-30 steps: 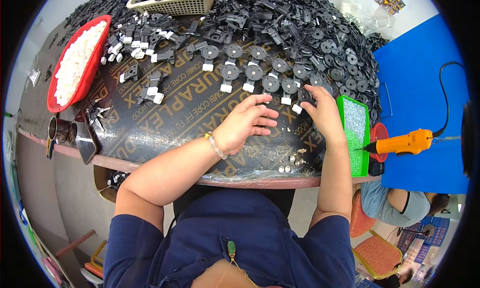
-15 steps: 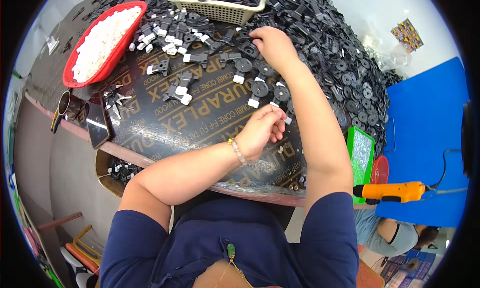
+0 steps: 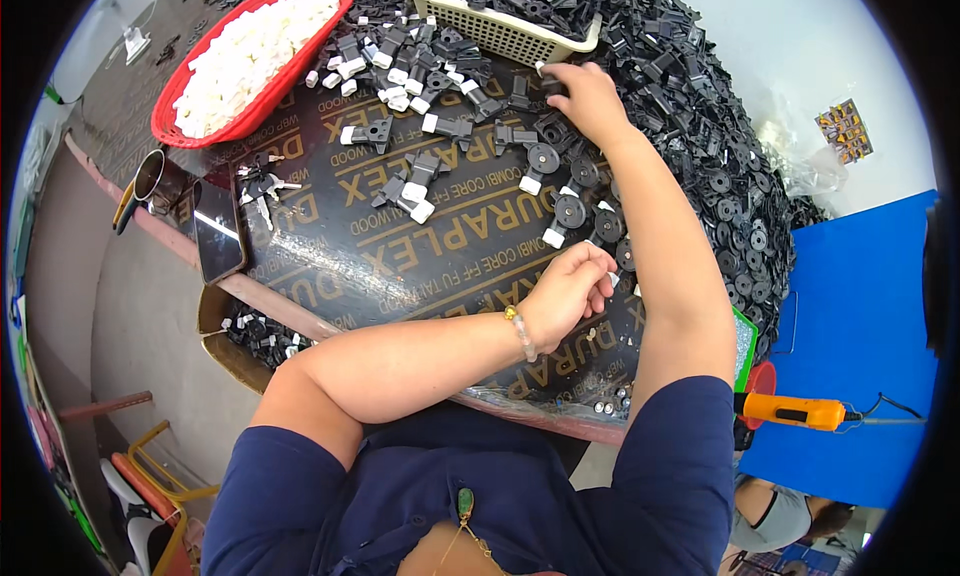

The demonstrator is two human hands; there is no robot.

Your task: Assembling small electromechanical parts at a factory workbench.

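My left hand [image 3: 570,294] is over the near part of the table, its fingers curled in. A small white piece shows at its fingertips, but I cannot make out what the fingers hold. My right hand [image 3: 597,104] reaches farther out, thumb and fingers around a black plastic part [image 3: 550,82] with a white tip, at the edge of the heap. Between the hands lie round-headed black parts with white caps, such as a disc-shaped part [image 3: 569,212]. To their left are more white-capped black parts [image 3: 447,128].
A red basket [image 3: 165,126] of white caps stands far left, a beige basket [image 3: 500,42] of black parts at the back. The large heap of black parts [image 3: 690,106] fills the right. A phone [image 3: 219,238], keys [image 3: 262,188] and metal cup [image 3: 160,179] lie left; an orange electric screwdriver [image 3: 795,411] hangs right.
The view has shifted, so the table things sit farther right and lower. My right hand stays at the heap's edge, now around a white-tipped black part; my left hand remains curled near the round-headed parts.
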